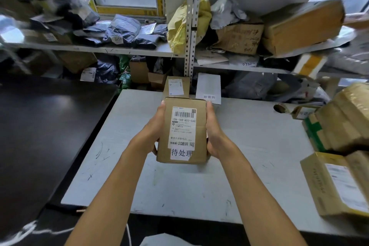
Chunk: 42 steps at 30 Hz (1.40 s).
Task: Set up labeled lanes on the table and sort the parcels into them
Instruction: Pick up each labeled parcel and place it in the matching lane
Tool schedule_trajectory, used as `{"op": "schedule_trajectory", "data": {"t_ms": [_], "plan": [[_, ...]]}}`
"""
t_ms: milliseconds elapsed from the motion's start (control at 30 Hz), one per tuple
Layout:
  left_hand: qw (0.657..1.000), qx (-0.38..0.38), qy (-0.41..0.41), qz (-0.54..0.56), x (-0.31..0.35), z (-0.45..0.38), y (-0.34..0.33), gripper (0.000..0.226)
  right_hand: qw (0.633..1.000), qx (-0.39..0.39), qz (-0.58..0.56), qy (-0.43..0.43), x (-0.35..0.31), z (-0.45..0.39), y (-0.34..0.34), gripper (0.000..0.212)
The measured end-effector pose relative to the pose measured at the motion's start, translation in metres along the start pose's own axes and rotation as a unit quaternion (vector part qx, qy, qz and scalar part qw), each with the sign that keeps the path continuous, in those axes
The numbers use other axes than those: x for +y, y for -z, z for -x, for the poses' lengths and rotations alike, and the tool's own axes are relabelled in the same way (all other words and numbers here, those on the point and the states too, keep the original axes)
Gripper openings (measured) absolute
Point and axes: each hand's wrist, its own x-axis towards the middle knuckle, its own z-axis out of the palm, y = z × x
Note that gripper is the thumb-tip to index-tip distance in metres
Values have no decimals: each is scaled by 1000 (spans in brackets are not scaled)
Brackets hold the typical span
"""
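Parcel (182,130) gripped by left hand (154,133), right hand (214,132) — labels "15H-159-K02-560", "待处理".

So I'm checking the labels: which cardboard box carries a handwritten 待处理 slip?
The box held between the left hand and right hand. The smaller box behind it shows only a shipping label.

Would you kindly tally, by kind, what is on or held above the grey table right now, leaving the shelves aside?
Cardboard boxes: 6, namely the held box, the far box, the small box, the big taped box, and two boxes at lower right
White lane card: 1
Tape roll: 1
Total: 8
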Motion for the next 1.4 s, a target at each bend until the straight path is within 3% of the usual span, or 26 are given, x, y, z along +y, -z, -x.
{"op": "schedule_trajectory", "data": {"t_ms": [433, 700, 967, 1167, 1400], "plan": [[999, 30, -4, 40, -49, 117, -141, 73, 997, -58, 57, -7, 33, 120, 125, 84], [999, 42, -22, 22, -53, 156, -180, 72, 996, -71, 44, 18, 47, 157, 158, 88], [999, 6, -51, 6, -47, 176, -199, 70, 998, -23, 40, 45, 49, 192, 178, 84], [999, -7, -47, 1, -54, 181, -226, 87, 997, 28, 32, 63, 53, 216, 199, 91], [998, -16, -52, -4, -51, 196, -274, 86, 996, 53, 0, 72, 64, 229, 247, 79]]}}
